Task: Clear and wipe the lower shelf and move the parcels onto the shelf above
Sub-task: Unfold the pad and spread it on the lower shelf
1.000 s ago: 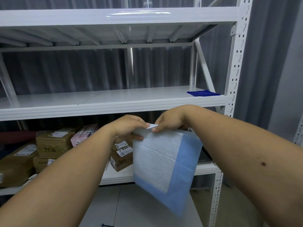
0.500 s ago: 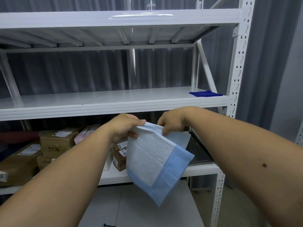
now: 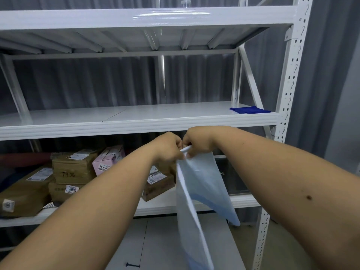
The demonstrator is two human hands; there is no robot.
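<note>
- Nearest: left hand [image 3: 169,148] and right hand [image 3: 196,142] close together, both pinching the top edge of a thin white-and-pale-blue sheet [image 3: 196,191], apparently an absorbent pad, hanging down in front of the rack.
- Sheet blurred at its lower end; impossible to tell whether being unfolded or shaken out. Probably a preparatory step, not yet wiping.
- Below the arms, a small black screw [image 3: 132,265] lying on the pale grey floor.
- Behind the sheet, on the white metal lower shelf [image 3: 245,200]: brown cardboard parcels with white shipping labels [image 3: 72,170], a pink labelled carton [image 3: 109,159] and one more brown labelled box [image 3: 158,184] beside the sheet. None lifted out, so clearing apparently not begun.
- Above, the white metal middle shelf [image 3: 136,125]: no parcels on it, only a folded dark blue cloth [image 3: 250,110] near its right end.
- Left to do, by this view: every parcel up onto the shelf above, then the lower shelf wiped.
</note>
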